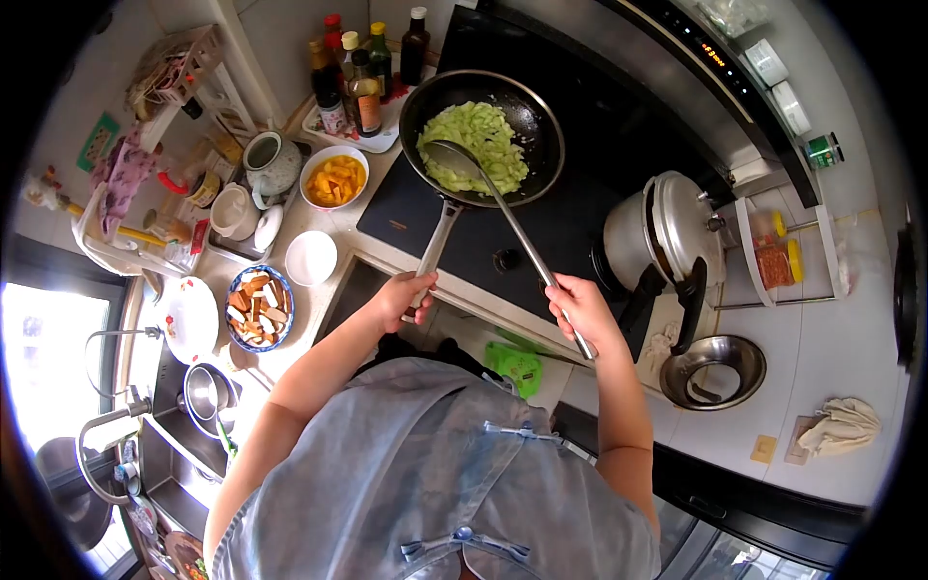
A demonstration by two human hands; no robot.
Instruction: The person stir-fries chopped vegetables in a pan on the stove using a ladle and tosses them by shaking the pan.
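Note:
A dark wok (543, 145) sits on the black stove top, with chopped pale green vegetable pieces (488, 130) spread over its bottom. My left hand (404, 299) is wrapped round the wok's long handle (440, 237). In my right hand (583, 307) is the metal shaft of a cooking ladle (517, 224). The ladle's rounded head rests among the green pieces on the wok's near left side. Both hands are closed, and the wok stands level as far as I can see.
Left of the stove are a bowl of orange-yellow pieces (334, 181), a small white bowl (311, 258) and a blue-rimmed bowl of sliced brown-and-white food (259, 307). Sauce bottles (365, 92) stand behind. On the right are a pressure cooker (633, 227) and a steel basin (744, 362).

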